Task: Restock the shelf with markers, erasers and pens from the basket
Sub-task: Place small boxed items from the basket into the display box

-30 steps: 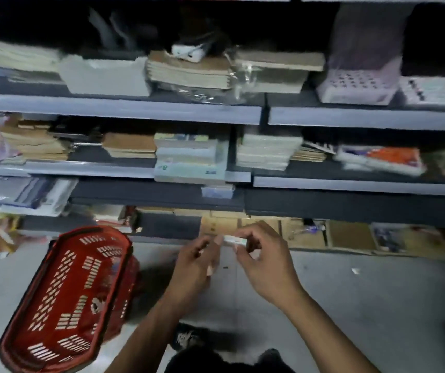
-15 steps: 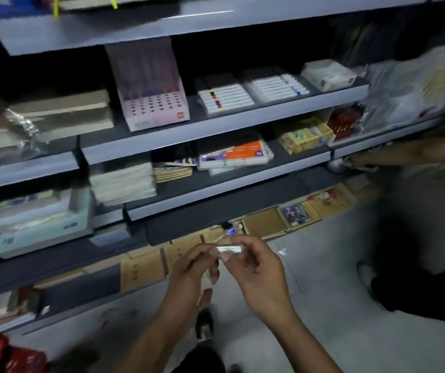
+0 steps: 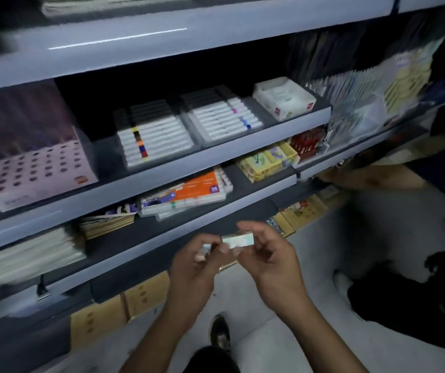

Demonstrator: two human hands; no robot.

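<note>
Two hands meet at lower centre: my right hand (image 3: 272, 261) and left hand (image 3: 194, 267) both pinch a small eraser (image 3: 238, 239) below the shelf (image 3: 162, 157).

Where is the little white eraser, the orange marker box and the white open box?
small white eraser (image 3: 238, 240), head view, middle of its wrapper.
flat orange marker box (image 3: 197, 188), head view, orange label.
white open cardboard box (image 3: 285, 99), head view, front wall.

dim, shadowed shelf recesses | glare streak on top shelf edge (image 3: 119, 39) | motion blur | wide-angle bending at edges
</note>
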